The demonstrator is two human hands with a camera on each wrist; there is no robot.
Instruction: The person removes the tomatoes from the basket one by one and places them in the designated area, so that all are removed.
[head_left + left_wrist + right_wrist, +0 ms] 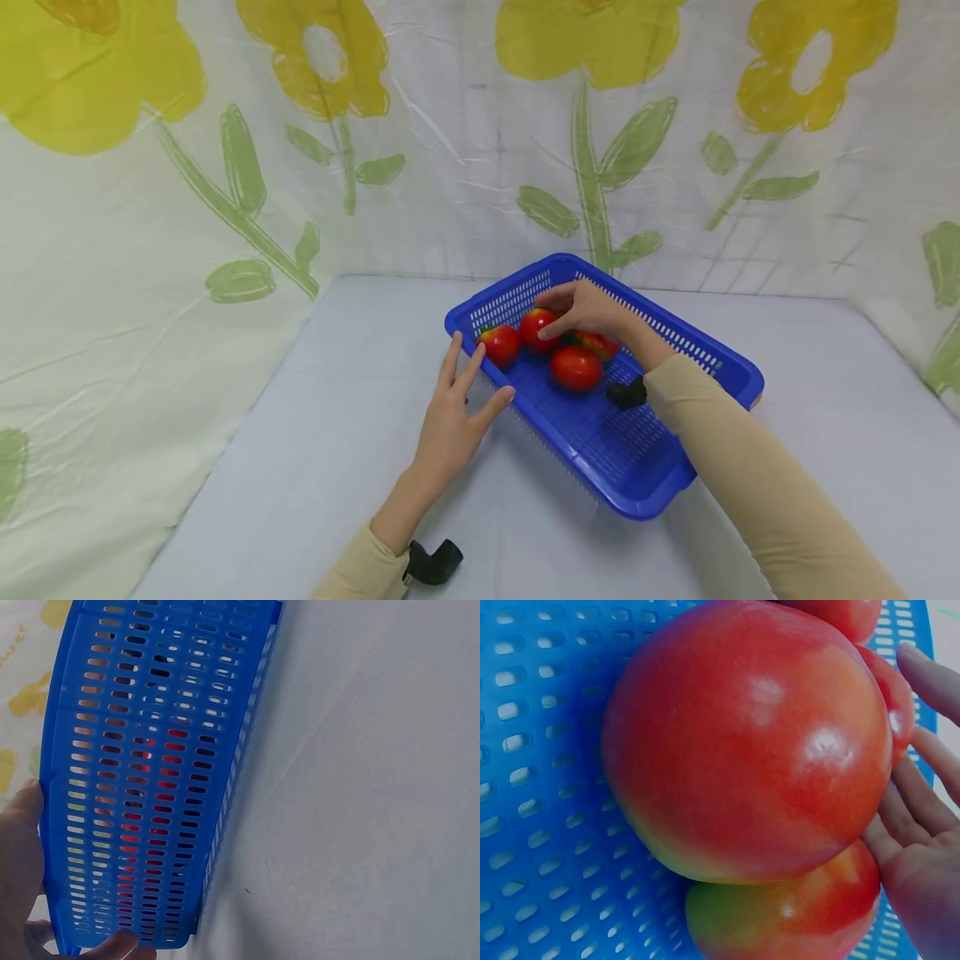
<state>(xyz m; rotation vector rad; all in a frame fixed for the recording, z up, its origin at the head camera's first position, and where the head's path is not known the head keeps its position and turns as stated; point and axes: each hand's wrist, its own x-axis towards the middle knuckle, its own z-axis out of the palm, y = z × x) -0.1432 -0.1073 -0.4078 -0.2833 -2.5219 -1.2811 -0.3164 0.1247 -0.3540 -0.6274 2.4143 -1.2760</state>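
Note:
A blue plastic basket [630, 442] stands at an angle on the table with several red tomatoes inside. My right hand [588, 315] reaches over its far side, thumb and fingers curled round one tomato [534, 337]. Another tomato [498, 345] with a green stem lies to the left, and a third [576, 368] sits just nearer. Beneath the hand shows a red and yellow-green one [597, 343], partly covered. My left hand [450, 425] has its fingers spread and fairly straight, fingertips at the basket's left rim. The left wrist view shows that hand [22, 877] beside the slotted wall.
The basket rests on a table with a pale cover [330, 433]. Behind it hangs a white sheet [450, 167] with yellow flowers. A black wrist device [437, 562] is on the left wrist and another [627, 393] is on the right.

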